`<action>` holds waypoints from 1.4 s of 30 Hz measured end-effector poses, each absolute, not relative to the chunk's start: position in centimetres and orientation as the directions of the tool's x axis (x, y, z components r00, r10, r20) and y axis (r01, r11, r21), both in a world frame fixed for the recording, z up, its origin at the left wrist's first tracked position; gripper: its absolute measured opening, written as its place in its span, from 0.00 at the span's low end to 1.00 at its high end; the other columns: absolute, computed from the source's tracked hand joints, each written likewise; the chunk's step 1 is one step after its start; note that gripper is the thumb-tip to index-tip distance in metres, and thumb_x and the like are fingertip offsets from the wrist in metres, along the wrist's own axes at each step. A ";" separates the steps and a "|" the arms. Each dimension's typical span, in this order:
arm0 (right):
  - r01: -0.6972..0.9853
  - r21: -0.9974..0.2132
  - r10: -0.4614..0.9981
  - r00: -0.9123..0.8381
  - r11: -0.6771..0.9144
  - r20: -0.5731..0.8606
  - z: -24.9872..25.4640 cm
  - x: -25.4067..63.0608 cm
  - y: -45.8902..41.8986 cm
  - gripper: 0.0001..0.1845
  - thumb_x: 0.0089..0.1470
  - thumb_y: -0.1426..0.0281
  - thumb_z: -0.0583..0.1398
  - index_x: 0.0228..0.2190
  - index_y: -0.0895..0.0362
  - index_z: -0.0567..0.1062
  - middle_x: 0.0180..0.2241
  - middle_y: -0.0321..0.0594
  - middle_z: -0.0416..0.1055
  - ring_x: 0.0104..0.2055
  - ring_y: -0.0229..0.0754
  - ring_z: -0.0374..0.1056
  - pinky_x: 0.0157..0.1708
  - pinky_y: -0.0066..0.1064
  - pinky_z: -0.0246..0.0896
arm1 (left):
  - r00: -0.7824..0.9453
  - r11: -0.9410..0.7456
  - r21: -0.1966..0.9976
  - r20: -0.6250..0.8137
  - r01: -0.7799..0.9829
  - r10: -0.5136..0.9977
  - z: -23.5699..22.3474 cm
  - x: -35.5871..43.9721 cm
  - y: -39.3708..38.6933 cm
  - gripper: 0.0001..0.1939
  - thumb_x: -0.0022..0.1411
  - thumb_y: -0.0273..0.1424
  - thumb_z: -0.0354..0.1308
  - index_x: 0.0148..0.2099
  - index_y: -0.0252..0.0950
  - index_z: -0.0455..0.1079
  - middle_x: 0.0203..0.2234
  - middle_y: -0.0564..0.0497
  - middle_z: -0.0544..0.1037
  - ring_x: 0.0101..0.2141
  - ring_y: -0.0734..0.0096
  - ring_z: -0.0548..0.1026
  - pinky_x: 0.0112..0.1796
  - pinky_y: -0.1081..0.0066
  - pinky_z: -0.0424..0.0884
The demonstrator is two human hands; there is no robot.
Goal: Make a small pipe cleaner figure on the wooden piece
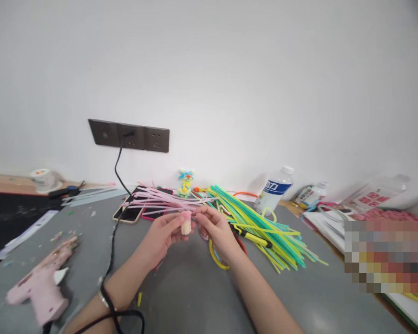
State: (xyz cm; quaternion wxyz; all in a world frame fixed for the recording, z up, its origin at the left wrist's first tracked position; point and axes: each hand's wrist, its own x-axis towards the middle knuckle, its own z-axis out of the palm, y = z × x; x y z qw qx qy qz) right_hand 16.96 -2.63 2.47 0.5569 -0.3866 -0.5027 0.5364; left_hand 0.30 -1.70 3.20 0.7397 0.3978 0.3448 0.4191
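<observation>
My left hand (162, 236) and my right hand (214, 227) meet over the grey table (188, 297), both pinched on a small cream-coloured piece with a pink top (186, 225). The left fingers grip it from the left, and the right fingertips close on it from the right. Just behind the hands lies a bundle of pink straws (156, 199). A heap of green and yellow straws (264, 222) spreads to the right of my right hand.
A pink glue gun (42, 283) lies front left, its black cord (116, 185) running to wall sockets (128, 135). Two phones (139, 208), a small toy figure (186, 182), a water bottle (274, 190), yellow-handled scissors (226, 253) and a tape roll (42, 180) are around.
</observation>
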 end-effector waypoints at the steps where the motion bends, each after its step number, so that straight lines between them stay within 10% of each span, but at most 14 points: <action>1: -0.217 -0.969 0.984 -0.103 0.122 0.147 2.5 16.7 -2.8 0.17 0.51 0.57 0.65 0.33 0.58 0.72 0.20 0.29 0.64 0.17 0.29 0.50 0.17 0.23 0.42 | 0.403 0.317 0.885 -0.167 -0.341 0.900 3.2 0.3 -1.7 0.17 0.52 0.41 0.69 0.39 0.34 0.80 0.32 0.46 0.81 0.32 0.70 0.77 0.31 0.76 0.73; 31: 0.171 -0.904 0.918 -0.027 0.393 0.395 1.6 15.7 -3.1 0.10 0.51 0.67 0.64 0.38 0.55 0.77 0.32 0.38 0.69 0.28 0.36 0.61 0.25 0.27 0.54 | 0.373 0.107 0.980 -0.037 -0.168 0.927 3.1 0.4 -2.0 0.23 0.53 0.43 0.67 0.47 0.35 0.79 0.38 0.44 0.82 0.37 0.64 0.78 0.34 0.73 0.74; 42: -0.090 -0.972 0.970 -0.098 0.215 0.223 1.9 15.9 -3.0 0.20 0.49 0.65 0.66 0.46 0.52 0.75 0.44 0.41 0.72 0.30 0.36 0.68 0.26 0.28 0.64 | 0.401 0.168 0.947 -0.046 -0.274 0.915 2.7 0.2 -1.7 0.23 0.56 0.46 0.63 0.43 0.31 0.79 0.29 0.44 0.83 0.30 0.67 0.79 0.35 0.70 0.75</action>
